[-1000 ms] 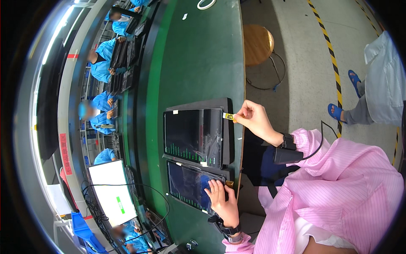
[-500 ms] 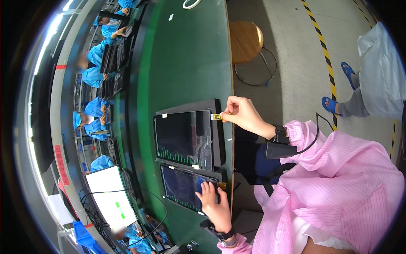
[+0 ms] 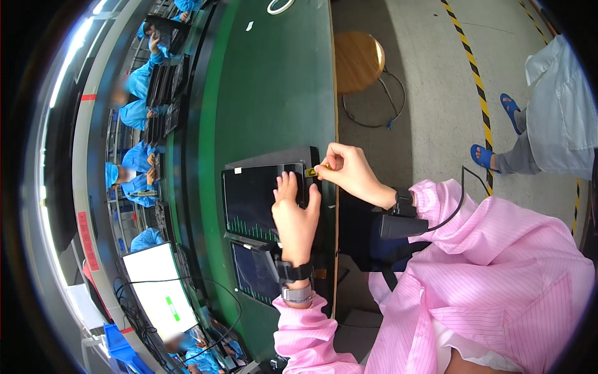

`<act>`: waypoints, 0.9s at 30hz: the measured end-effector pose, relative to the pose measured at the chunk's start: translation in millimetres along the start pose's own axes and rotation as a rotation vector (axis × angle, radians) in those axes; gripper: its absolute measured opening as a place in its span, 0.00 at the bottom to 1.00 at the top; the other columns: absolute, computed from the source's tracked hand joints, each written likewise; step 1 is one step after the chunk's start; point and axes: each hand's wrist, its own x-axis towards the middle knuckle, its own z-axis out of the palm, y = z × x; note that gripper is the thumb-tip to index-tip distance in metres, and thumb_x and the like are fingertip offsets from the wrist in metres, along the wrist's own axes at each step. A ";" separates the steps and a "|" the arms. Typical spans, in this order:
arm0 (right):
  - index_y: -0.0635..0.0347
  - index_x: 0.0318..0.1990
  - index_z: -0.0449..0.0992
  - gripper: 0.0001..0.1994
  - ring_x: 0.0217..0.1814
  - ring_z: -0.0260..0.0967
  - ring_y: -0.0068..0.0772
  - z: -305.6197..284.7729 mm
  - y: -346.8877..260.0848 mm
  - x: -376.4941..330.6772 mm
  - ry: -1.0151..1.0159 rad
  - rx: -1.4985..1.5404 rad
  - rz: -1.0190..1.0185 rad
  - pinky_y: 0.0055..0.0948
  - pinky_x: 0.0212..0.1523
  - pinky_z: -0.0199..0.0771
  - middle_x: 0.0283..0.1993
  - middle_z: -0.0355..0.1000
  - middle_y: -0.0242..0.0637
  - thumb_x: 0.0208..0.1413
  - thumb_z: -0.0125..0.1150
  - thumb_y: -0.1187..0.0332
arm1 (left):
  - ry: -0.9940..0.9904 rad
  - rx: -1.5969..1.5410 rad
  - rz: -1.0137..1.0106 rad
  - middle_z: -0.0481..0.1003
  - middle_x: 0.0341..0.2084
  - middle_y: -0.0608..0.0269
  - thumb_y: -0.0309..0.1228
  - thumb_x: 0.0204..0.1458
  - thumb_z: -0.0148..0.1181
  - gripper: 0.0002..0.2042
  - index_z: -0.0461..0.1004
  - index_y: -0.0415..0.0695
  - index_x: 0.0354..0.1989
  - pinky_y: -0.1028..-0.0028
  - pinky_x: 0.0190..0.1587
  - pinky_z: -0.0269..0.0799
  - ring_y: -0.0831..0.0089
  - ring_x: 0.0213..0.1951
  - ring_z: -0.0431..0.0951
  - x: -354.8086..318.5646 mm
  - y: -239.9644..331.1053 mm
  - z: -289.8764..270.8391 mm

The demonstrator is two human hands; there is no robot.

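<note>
A flat black display panel (image 3: 252, 196) with green marks along one edge lies on a dark base (image 3: 274, 156) on the green table. My left hand (image 3: 291, 225) rests over this panel, palm down, fingers spread, holding nothing. At the panel's right edge, my right hand (image 3: 354, 176) pinches a small yellow tab (image 3: 311, 172) with black marks between thumb and fingers. How the tab joins the panel is too small to tell. Below lies a second dark panel (image 3: 247, 267), partly covered by my left wrist and the black device strapped on it.
The green table (image 3: 274, 93) holds a white ring (image 3: 280, 6) at its far end. A round wooden stool (image 3: 360, 62) stands beside it. To the left are a lit monitor (image 3: 159, 290), cables and several blue-clothed people at another bench. Someone in blue sandals (image 3: 483, 156) stands at right.
My left hand has moved up from the lower panel onto the upper one. My right hand still pinches the yellow tab, having shifted little.
</note>
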 end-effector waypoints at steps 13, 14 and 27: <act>0.65 0.19 0.62 0.14 0.18 0.63 0.22 14.7 3.1 -0.4 0.118 -0.018 -0.107 0.25 0.20 0.62 0.16 0.64 0.35 0.44 0.65 0.74 | 0.093 0.044 0.084 0.68 0.49 0.34 0.25 0.47 0.58 0.19 0.70 0.28 0.47 0.60 0.59 0.62 0.47 0.55 0.66 -4.6 -3.9 17.9; 0.64 0.20 0.63 0.14 0.19 0.65 0.28 13.6 2.1 -0.1 0.087 -0.140 -0.122 0.28 0.21 0.63 0.17 0.65 0.35 0.44 0.66 0.72 | 0.111 0.042 0.084 0.69 0.47 0.35 0.26 0.47 0.58 0.18 0.71 0.28 0.46 0.60 0.58 0.63 0.48 0.55 0.67 -4.4 -3.5 18.3; 0.62 0.34 0.71 0.06 0.25 0.61 0.19 -24.8 -1.3 40.0 0.017 -0.264 -0.338 0.21 0.23 0.59 0.29 0.67 0.30 0.49 0.61 0.72 | 0.252 0.206 0.052 0.74 0.39 0.40 0.27 0.44 0.60 0.13 0.76 0.29 0.35 0.64 0.52 0.70 0.51 0.47 0.75 5.0 0.4 27.6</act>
